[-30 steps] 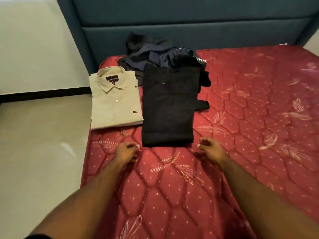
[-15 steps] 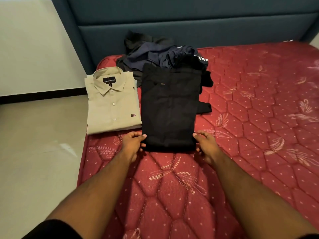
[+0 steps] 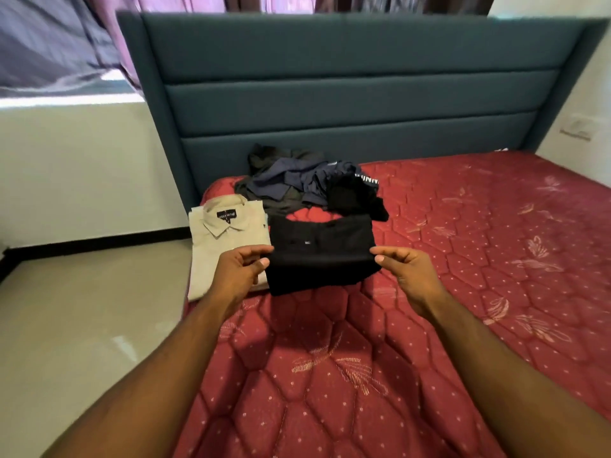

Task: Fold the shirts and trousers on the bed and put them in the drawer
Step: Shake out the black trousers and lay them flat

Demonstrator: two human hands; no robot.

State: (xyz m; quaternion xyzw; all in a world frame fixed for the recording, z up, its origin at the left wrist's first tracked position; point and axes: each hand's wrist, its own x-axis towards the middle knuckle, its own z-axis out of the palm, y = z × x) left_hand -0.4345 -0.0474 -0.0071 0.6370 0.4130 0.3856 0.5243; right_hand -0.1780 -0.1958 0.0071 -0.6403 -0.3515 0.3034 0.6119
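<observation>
black shirt (image 3: 322, 256) now folded in half, both hands pinching fold.

L hand (image 3: 238, 272) hides beige shirt (image 3: 228, 246) corner.

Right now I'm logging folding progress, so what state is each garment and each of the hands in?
black shirt: folded over on itself, its near fold lifted, pinched at both side edges.
beige shirt: folded, collar up, lying flat on the mattress.
pile of dark clothes: unfolded, heaped by the headboard.
left hand: pinching the black shirt's left edge.
right hand: pinching its right edge.
</observation>
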